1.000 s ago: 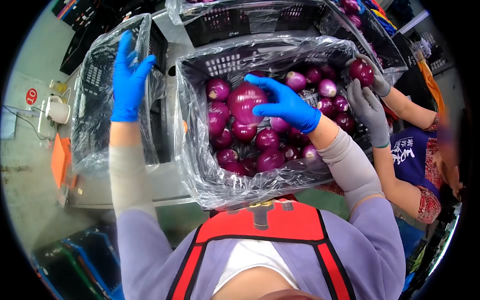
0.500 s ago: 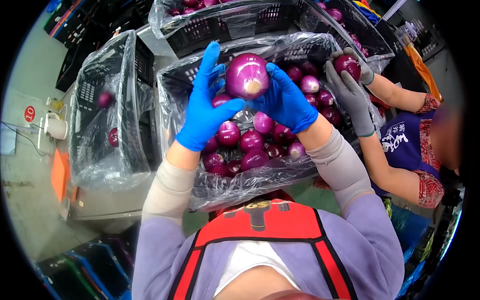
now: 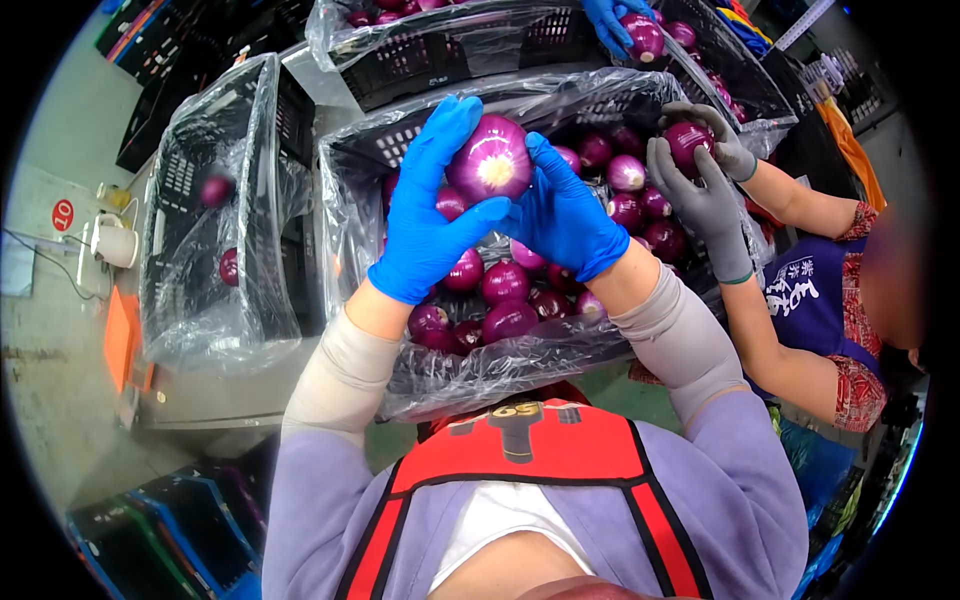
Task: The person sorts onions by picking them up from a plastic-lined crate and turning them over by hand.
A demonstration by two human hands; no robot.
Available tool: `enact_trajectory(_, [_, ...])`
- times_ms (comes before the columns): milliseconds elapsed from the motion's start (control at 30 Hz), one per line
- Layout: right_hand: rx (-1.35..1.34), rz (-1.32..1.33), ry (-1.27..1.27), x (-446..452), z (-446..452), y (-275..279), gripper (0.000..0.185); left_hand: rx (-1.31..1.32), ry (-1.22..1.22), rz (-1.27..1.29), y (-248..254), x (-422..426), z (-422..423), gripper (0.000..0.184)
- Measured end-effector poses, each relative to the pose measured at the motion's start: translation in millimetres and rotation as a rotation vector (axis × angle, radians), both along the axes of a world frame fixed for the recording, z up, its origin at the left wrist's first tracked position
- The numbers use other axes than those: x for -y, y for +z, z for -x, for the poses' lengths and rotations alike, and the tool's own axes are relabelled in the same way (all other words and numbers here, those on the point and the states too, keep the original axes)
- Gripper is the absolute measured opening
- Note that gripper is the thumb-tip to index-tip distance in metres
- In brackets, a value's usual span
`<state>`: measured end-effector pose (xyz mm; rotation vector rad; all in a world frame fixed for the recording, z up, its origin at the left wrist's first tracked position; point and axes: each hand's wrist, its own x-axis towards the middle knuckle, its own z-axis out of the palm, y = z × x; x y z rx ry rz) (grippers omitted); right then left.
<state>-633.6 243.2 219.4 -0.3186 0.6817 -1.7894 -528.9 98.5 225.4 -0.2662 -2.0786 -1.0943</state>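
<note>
A shiny red onion is held up between my two blue-gloved hands, its pale root end facing me. My left hand cups it from the left, and my right hand grips its right and lower side. Beneath them stands a black crate lined with clear plastic, in which several red onions lie loose. Parts of those onions are hidden behind my hands.
On the left a lined crate holds two onions. A co-worker's grey-gloved hands hold an onion over the main crate's right side. Another person's blue-gloved hand touches an onion at the far crates.
The onion has turned slightly in my hands, showing more of its root end, and my left fingers have closed in on it. A blue-gloved hand with an onion has appeared at the top.
</note>
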Motion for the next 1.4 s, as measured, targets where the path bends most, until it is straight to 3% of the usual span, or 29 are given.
enact_trajectory(367, [0.032, -0.135, -0.049, 4.9, -2.8, -8.7, 0.054, 0.234, 0.013, -0.217, 5.4, -2.3, -13.5, 0.062])
enact_trajectory(467, [0.034, -0.106, 0.049, 6.1, -0.8, -17.4, 0.058, 0.297, 0.009, -0.244, 4.4, -2.0, -15.7, 0.061])
enact_trajectory(600, [0.035, -0.128, 0.022, 6.2, -4.2, -13.7, 0.062, 0.306, 0.046, -0.141, 15.1, -5.4, -17.9, 0.054])
enact_trajectory(667, [0.045, -0.128, -0.012, 5.1, -10.3, -4.7, 0.060, 0.124, 0.265, 0.263, 36.8, -10.2, -22.4, 0.039])
enact_trajectory(733, [0.078, -0.134, -0.035, 6.4, -10.2, -6.3, 0.059, 0.032, 0.327, 0.380, 42.4, -11.5, -21.7, 0.042])
enact_trajectory(900, [0.088, -0.084, -0.019, 7.0, -9.1, -2.1, 0.058, -0.017, 0.132, 0.068, 34.4, -15.7, -22.2, 0.053])
enact_trajectory(967, [0.100, -0.069, -0.007, 6.8, -9.7, 0.9, 0.057, 0.109, 0.014, -0.147, 30.9, -17.0, -21.8, 0.058])
enact_trajectory(1033, [0.110, -0.059, 0.015, 6.7, -10.9, 1.9, 0.057, 0.489, -0.109, -0.401, 35.0, -16.6, -20.6, 0.093])
enact_trajectory(1100, [0.051, -0.076, -0.005, 4.8, -14.4, 10.2, 0.058, 0.225, -0.131, -0.330, -13.1, -1.1, 0.9, 0.101])
enact_trajectory(1200, [-0.122, -0.141, -0.007, 3.1, -5.6, -0.1, 0.057, 0.194, -0.125, -0.382, -8.3, 4.2, -2.3, 0.102])
enact_trajectory(1300, [-0.284, -0.315, -0.063, -0.1, 5.7, -1.4, 0.052, 0.209, -0.214, -0.756, 2.8, 1.7, -9.4, 0.101])
enact_trajectory(1333, [-0.487, -0.263, -0.202, -0.6, 2.2, 2.3, 0.052, 0.197, -0.185, -0.726, -1.0, 5.2, -9.2, 0.100])
enact_trajectory(1400, [-0.647, -0.173, -0.374, -0.7, 2.7, 2.7, 0.043, 0.211, -0.180, -0.736, -1.4, 5.7, -12.0, 0.099])
